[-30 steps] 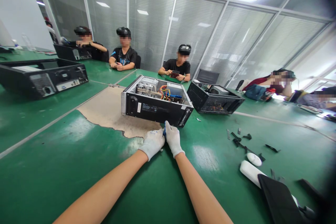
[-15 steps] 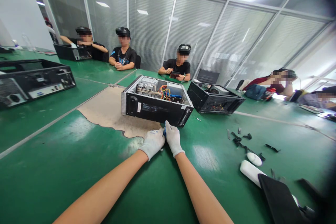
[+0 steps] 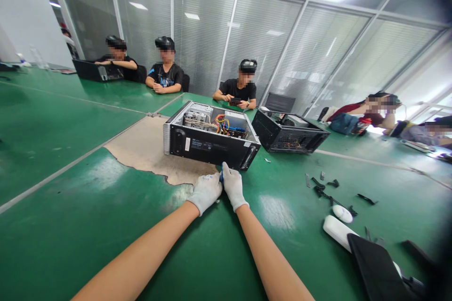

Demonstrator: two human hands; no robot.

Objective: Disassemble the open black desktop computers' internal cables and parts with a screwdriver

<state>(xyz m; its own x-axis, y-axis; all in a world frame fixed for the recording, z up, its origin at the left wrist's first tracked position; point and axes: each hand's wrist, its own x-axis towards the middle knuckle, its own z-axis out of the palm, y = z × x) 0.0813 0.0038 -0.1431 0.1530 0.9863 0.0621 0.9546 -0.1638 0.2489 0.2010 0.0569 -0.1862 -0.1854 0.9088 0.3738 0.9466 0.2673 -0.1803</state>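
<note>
An open desktop computer case (image 3: 208, 146) lies on its side in front of me, with drives, colored cables and blue parts showing inside. Just before its near lower edge, my white-gloved hands are together. My left hand (image 3: 206, 192) is closed, its knuckles against the other glove. My right hand (image 3: 233, 186) is also closed, thumb pointing up toward the case. Between them shows a small blue object (image 3: 221, 177), mostly covered by the gloves, so its kind is unclear.
A brown sheet (image 3: 137, 143) with a ragged edge lies under the case. Another black case (image 3: 291, 134) stands to the right. Black brackets (image 3: 319, 190), a white mouse (image 3: 342, 213) and a black flat object (image 3: 374, 268) lie at right. Several people sit across the green table (image 3: 116, 235).
The black case that stood at the left edge is gone from view. The person at far left has lowered their arms onto their case. My hands hold the same place.
</note>
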